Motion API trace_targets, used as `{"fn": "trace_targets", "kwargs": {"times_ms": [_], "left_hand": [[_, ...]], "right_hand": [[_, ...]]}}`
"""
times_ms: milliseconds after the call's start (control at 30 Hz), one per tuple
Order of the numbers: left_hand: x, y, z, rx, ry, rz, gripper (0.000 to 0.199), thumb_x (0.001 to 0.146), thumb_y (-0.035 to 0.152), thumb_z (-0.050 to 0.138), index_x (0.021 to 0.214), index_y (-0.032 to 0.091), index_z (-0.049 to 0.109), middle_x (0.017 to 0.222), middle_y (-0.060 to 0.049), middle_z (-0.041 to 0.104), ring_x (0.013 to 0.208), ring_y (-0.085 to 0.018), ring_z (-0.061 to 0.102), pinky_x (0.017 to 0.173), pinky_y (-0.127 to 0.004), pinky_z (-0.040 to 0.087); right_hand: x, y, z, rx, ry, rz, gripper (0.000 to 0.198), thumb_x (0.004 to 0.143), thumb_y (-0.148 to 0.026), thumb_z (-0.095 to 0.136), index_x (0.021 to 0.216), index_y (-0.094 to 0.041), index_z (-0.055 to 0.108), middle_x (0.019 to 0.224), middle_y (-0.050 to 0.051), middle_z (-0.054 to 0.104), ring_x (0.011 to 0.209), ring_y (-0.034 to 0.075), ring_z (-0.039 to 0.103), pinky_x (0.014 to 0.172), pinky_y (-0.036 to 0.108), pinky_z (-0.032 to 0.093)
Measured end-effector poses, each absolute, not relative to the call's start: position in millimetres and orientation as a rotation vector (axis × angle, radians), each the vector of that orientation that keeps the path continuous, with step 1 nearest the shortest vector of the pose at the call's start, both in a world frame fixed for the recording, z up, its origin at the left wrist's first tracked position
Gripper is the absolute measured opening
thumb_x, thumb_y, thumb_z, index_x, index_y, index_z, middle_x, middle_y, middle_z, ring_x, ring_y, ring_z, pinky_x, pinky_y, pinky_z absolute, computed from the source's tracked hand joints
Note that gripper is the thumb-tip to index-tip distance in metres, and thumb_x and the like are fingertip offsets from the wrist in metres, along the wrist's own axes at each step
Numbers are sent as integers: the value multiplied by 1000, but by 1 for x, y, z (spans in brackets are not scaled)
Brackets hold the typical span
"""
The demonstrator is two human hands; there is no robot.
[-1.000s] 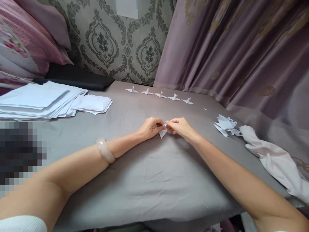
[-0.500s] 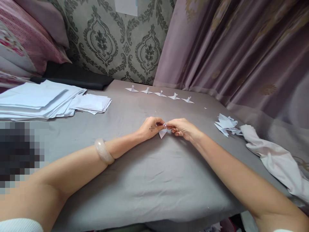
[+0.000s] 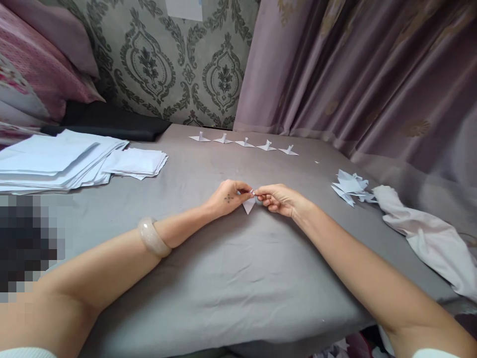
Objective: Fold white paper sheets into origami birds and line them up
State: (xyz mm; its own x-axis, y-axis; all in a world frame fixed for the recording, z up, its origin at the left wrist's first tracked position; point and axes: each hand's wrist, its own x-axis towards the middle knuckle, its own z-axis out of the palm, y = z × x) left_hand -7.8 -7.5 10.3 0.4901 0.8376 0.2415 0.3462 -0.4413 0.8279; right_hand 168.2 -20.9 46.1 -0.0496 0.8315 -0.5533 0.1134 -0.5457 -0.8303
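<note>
A small folded white paper piece (image 3: 249,206) is held between my two hands above the middle of the grey cloth, one pointed flap hanging down toward me. My left hand (image 3: 231,198) pinches it from the left between thumb and fingers. From the right, my right hand (image 3: 278,199) pinches its upper part, with the other fingers curled in. The fingertips of both hands nearly meet and cover most of the upper folds. Beyond the hands, several folded paper birds (image 3: 246,142) stand in a row across the back of the cloth.
At the left lie a stack of large white sheets (image 3: 48,154) and a smaller stack of paper squares (image 3: 137,161). A heap of folded paper pieces (image 3: 352,186) and a crumpled white cloth (image 3: 421,233) lie at the right. A black cloth (image 3: 112,122) rests against the wall.
The fingertips have drawn a little closer together on the paper, and the left hand has shifted slightly left in view. The whole view has moved slightly. Both hands keep their pinch.
</note>
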Motion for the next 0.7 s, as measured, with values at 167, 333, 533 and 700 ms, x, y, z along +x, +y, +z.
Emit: {"fn": "trace_targets", "kwargs": {"times_ms": [167,333,533,700], "left_hand": [[-8,-7,8,2011,990,855,25,82,35,57,85,16,73,76,-2,70,71,-14,59,67,-23,43],[-6,-6,8,1959,1036,890,23,80,33,59,82,16,73,75,-2,71,71,-15,60,68,-24,45],[-6,-6,8,1906,1008,914,24,79,35,60,81,15,74,74,-3,71,69,-15,61,65,-23,45],[-6,-7,9,1841,1008,911,24,77,36,63,80,14,73,74,-3,70,68,-14,59,63,-23,44]], "right_hand": [[172,-18,43,-1646,-1014,1697,13,67,-15,66,66,-15,54,57,-3,49,40,1,36,28,12,20],[174,-16,39,-1603,-976,1736,13,69,-14,64,66,-16,51,57,-4,47,40,1,34,28,11,20],[174,-18,40,-1544,-915,1795,13,72,-12,62,66,-15,51,57,-4,47,38,0,32,27,10,20],[175,-19,40,-1509,-887,1804,12,73,-10,62,67,-13,52,57,-4,47,38,0,33,27,10,20]]}}
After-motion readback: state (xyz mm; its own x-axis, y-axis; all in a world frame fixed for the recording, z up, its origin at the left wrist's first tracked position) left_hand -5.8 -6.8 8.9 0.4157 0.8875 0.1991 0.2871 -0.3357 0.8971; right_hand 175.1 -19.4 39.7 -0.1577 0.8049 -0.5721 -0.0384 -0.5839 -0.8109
